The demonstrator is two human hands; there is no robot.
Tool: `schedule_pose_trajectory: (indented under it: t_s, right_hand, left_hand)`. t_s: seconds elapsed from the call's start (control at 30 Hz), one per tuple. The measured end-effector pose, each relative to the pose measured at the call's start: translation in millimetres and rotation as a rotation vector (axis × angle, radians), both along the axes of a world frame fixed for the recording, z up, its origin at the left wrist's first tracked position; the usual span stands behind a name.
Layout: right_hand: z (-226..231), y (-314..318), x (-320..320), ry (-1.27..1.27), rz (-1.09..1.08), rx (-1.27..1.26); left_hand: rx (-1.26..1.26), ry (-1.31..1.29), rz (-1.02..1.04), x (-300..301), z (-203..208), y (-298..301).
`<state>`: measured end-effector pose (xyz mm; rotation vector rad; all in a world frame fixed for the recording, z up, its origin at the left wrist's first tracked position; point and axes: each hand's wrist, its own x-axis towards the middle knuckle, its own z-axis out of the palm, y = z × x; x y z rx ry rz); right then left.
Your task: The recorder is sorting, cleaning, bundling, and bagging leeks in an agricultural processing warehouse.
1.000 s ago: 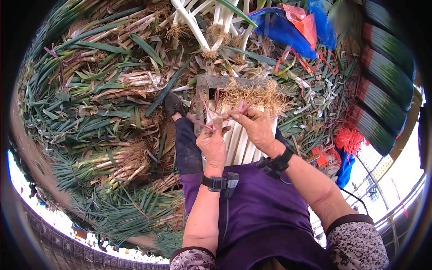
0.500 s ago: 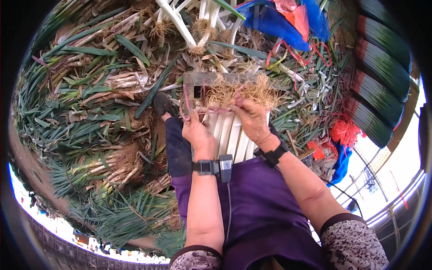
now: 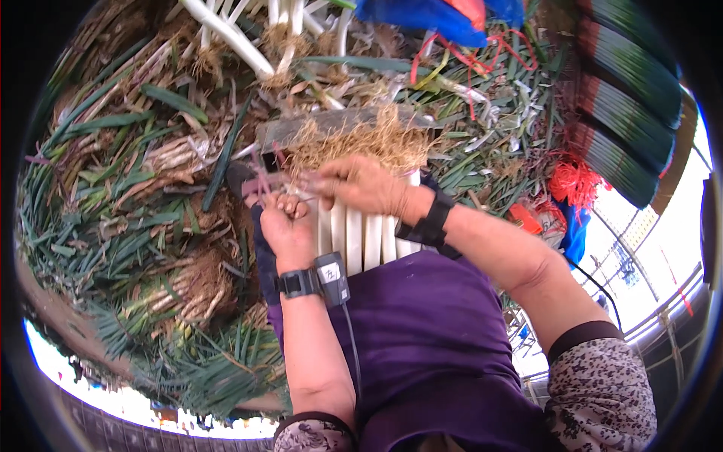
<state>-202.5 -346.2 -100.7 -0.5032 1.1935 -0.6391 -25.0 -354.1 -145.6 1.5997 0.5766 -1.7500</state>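
Observation:
A bundle of leeks (image 3: 354,235) lies against my lap, white stalks toward me and tan roots (image 3: 361,147) at the far end. A thin pink tie (image 3: 260,183) runs by the left side of the bundle. My left hand (image 3: 289,230) is closed at the bundle's left edge, fingers curled round the tie. Across the stalks just below the roots reaches my right hand (image 3: 365,184), its fingertips pinched on the tie near my left hand. Motion slightly smears the tie and the right fingertips.
A grey bar-like stand (image 3: 339,120) is behind the roots. Loose leeks (image 3: 226,34) and trimmed leaves (image 3: 98,203) cover the ground. Finished bundles (image 3: 625,98) are stacked at the right, above red string (image 3: 576,181). A blue bag (image 3: 422,19) lies at the far side.
My right hand has moved left across the stalks toward my left hand, drawing the tie to the bundle's left side. The whole view has shifted a little.

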Motion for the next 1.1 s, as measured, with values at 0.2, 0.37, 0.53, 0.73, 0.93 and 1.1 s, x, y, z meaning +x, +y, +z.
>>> schedule_pose_trajectory:
  t_s: [0.2,0.37,0.53,0.73,0.93,1.1]
  right_hand:
    - [-17.4,-3.1,-30.1,0.147,0.306,-0.213]
    - [-23.3,-4.1,-17.2,0.115,0.221,-0.194]
    - [-24.5,8.9,-26.0,0.077,0.150,-0.111]
    - [-16.5,2.4,-10.4,0.132,0.087,-0.087]
    - [-10.9,-1.5,1.0,0.250,0.042,-0.001]
    - [-11.3,-1.1,-1.0,0.249,0.062,-0.034]
  left_hand:
    - [0.028,-0.240,-0.301,-13.8,-7.5,-20.4]
    - [0.033,-0.199,-0.273,28.4,-29.5,-15.0]
    - [-0.072,-0.020,-0.045,22.8,9.4,-14.6]
    - [-0.232,0.147,0.080,32.0,29.2,8.7]
    - [-0.158,0.230,0.400,28.9,12.8,36.4]
    - [-0.066,-0.065,-0.031,0.6,23.4,21.4]
